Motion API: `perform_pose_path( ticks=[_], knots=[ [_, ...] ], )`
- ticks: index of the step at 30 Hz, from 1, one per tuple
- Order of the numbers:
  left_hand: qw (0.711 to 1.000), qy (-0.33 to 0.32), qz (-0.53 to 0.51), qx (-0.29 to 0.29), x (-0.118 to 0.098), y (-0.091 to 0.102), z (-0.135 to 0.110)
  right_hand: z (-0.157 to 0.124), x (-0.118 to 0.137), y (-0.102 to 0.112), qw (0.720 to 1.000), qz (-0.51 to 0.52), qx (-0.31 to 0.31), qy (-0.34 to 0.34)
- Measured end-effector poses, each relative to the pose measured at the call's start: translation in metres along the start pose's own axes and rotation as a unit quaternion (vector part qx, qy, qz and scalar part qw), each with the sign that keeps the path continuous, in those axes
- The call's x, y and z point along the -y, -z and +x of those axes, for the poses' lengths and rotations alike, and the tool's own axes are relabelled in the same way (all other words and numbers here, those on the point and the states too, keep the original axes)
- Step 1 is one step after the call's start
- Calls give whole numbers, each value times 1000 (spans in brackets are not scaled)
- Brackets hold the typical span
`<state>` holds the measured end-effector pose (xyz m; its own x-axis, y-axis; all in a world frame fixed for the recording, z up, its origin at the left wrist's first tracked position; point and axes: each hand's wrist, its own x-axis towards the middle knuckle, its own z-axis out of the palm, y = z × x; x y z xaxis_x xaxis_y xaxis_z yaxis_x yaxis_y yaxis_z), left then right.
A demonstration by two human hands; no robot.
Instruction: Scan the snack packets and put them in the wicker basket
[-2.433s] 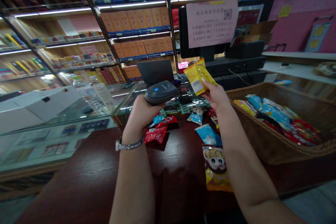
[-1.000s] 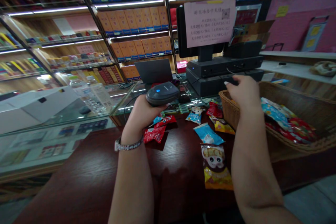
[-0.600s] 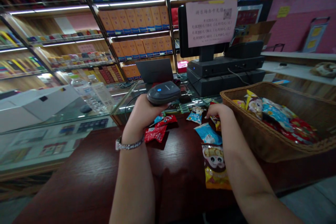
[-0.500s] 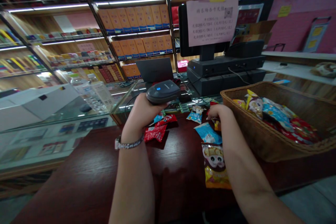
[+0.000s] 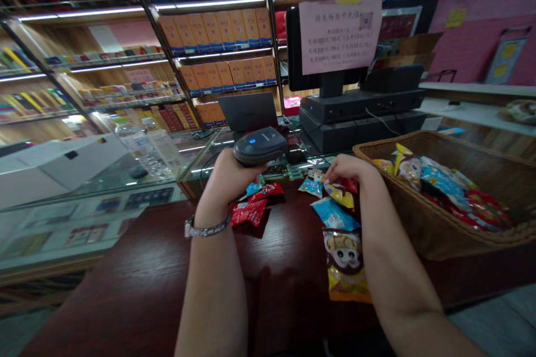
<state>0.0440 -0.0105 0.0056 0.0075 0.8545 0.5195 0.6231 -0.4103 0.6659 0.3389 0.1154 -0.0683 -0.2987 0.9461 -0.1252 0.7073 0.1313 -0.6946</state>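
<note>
As the right hand curls, a yellow snack packet lies beneath.

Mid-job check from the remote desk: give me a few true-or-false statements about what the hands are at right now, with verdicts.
1. The left hand grips a dark grey handheld barcode scanner. True.
2. The right hand is inside the woven wicker basket. False: it is beside the basket, at a yellow foil snack packet on the dark wooden counter.
3. A metal link band circles the left wrist. True.
4. The cartoon-face packet sits in the basket. False: this yellow-and-brown foil packet lies on the counter.
</note>
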Motion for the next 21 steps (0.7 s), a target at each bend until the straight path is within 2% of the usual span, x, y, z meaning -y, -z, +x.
perform_pose_path(
  ticks=[2, 4, 7, 8, 10, 12, 15, 21],
  knots=[
    [1000, 3, -9, -11, 2, -3, 2, -4, 10, 0, 983, 148, -34, 103],
    [999, 15, -27, -26, 3, -6, 4, -6, 23, -4, 930, 316, -82, 171],
    [994, 31, -89, -50, 4, -11, 7, -4, 44, -14, 828, 514, -115, 190],
    [991, 34, -117, -53, 4, -12, 8, -3, 51, -18, 802, 553, -116, 192],
    [983, 40, -171, -45, 2, -14, 8, -2, 62, -24, 771, 595, -113, 200],
    [976, 51, -209, -22, 0, -15, 8, -3, 71, -28, 753, 615, -107, 209],
    [969, 56, -240, -5, -5, -17, 7, -5, 79, -34, 742, 628, -82, 221],
    [970, 61, -232, -25, -5, -18, 8, -13, 86, -39, 754, 612, -12, 237]
  ],
)
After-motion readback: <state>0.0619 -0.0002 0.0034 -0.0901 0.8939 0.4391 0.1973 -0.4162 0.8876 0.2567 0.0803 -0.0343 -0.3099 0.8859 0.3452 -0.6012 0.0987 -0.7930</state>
